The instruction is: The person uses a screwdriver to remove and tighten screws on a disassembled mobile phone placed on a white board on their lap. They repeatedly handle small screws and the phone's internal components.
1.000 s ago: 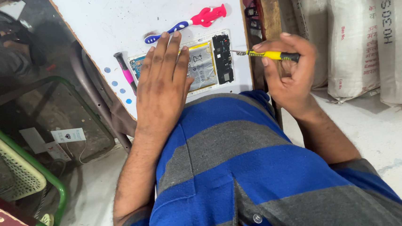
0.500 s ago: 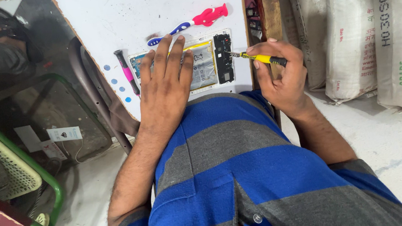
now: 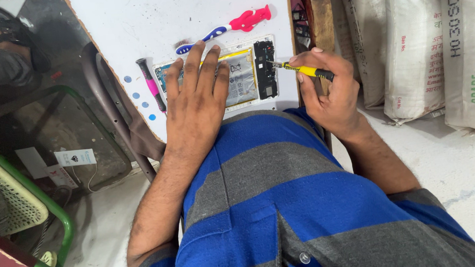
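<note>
Pressing flat, fingers spread, the left hand [image 3: 196,105] steadies the opened phone [image 3: 244,74]; the right hand [image 3: 326,85] grips a yellow screwdriver [image 3: 302,69], tip at its board, back cover already off.

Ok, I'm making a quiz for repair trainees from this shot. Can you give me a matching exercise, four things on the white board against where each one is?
Things:
1. toothbrush
2. yellow screwdriver
3. opened phone
4. pink-handled tool

Places:
A. under the flat left hand
B. gripped in the right hand
C. lying left of the phone, touched by no hand
D. at the far side of the board, beyond the phone

Pairs: 1-D, 2-B, 3-A, 4-C
</note>
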